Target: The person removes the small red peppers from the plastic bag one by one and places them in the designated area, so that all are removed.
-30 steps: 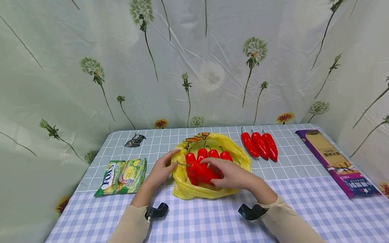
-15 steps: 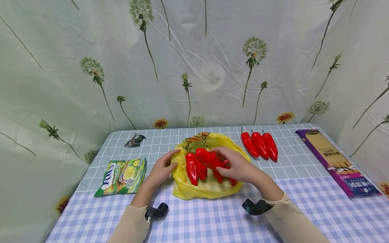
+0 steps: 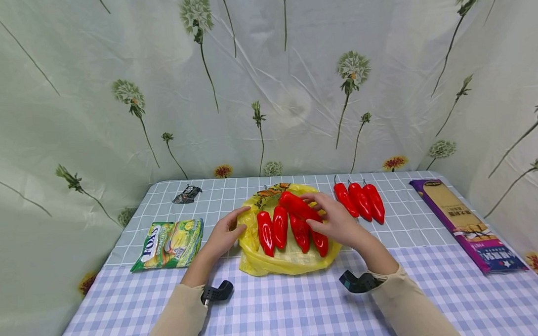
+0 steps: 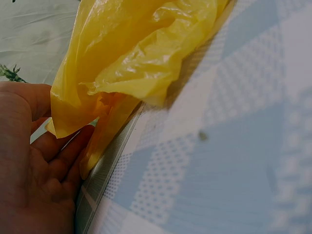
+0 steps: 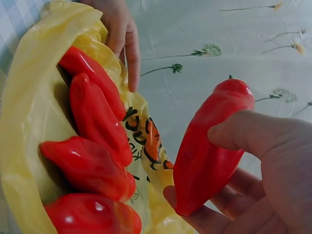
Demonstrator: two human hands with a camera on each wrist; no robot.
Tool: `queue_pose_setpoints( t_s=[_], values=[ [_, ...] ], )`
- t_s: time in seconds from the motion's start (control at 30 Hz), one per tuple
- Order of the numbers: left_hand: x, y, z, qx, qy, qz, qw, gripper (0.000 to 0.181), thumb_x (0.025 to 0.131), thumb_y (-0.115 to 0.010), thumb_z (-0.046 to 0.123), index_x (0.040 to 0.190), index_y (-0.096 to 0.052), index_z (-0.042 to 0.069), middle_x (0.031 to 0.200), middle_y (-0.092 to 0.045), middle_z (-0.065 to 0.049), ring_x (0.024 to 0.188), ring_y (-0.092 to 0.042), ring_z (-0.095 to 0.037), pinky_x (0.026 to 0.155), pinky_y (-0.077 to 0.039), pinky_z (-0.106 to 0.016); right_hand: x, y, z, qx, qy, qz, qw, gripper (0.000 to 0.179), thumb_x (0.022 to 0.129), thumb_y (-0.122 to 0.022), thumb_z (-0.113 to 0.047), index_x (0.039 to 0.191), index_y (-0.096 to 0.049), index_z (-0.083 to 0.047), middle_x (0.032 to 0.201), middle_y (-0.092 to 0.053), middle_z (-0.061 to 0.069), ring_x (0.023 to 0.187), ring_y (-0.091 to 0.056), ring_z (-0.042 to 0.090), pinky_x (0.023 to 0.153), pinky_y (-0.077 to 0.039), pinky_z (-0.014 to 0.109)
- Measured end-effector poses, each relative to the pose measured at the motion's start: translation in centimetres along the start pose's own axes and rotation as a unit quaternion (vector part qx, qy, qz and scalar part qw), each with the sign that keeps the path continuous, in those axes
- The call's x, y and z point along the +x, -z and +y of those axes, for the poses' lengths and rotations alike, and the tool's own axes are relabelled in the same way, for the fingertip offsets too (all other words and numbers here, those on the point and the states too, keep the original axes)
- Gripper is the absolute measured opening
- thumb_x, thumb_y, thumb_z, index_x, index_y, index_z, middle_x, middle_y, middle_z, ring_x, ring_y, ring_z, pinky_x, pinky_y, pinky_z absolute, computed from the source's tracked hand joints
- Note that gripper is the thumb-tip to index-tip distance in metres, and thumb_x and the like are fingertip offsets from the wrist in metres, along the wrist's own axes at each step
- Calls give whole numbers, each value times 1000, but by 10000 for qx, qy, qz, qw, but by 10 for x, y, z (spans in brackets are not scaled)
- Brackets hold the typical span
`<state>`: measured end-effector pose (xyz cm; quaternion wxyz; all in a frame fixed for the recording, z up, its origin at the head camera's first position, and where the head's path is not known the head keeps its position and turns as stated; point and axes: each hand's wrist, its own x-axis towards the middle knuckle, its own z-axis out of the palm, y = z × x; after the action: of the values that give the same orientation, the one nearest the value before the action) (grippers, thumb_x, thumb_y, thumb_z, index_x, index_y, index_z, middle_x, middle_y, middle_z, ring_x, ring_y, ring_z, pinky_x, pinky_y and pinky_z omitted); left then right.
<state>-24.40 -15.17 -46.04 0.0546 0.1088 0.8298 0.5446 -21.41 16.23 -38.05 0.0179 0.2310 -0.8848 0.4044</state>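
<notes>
My right hand holds a long red pepper between thumb and fingers, above the right back part of a yellow plastic bag. In the right wrist view the held pepper stands tilted, stem up, across the fingers. Several more red peppers lie side by side inside the opened bag. My left hand rests at the bag's left side, its fingers loosely extended. In the left wrist view the thumb meets the bag's edge, and the fingers are partly hidden behind the plastic.
Three red peppers lie in a row beyond the bag on the right. A purple and gold packet lies at far right. On the left are a green FOX'S packet and a small black wrapper. A floral curtain hangs behind the table.
The right hand has lifted the pepper from over the bag's front middle and carried it back and to the right, turning it. Peppers below are now uncovered. The left hand has stayed put.
</notes>
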Motion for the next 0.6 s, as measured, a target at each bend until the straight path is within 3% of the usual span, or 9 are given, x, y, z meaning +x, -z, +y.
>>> queue_pose_setpoints(
  t_s=[0.27, 0.6],
  values=[
    [-14, 3, 30, -1, 13, -95, 10000, 51, 98, -53, 4, 148, -47, 10, 155, -43, -18, 135, -50, -36, 112, -44, -50, 0, 9, 6, 31, -267, 5, 9996, 63, 85, -73, -8, 141, -46, -21, 127, -65, 13, 111, -64, 30, 86, -61, 44],
    [-15, 2, 31, -17, 46, -34, 10000, 51, 98, -53, 5, 148, -47, 11, 156, -42, -18, 138, -47, -36, 115, -40, -51, 2, 16, 11, 68, -617, 183, 9979, 68, 84, -75, -8, 141, -40, -16, 131, -59, 17, 115, -63, 35, 85, -61, 45]
  ],
)
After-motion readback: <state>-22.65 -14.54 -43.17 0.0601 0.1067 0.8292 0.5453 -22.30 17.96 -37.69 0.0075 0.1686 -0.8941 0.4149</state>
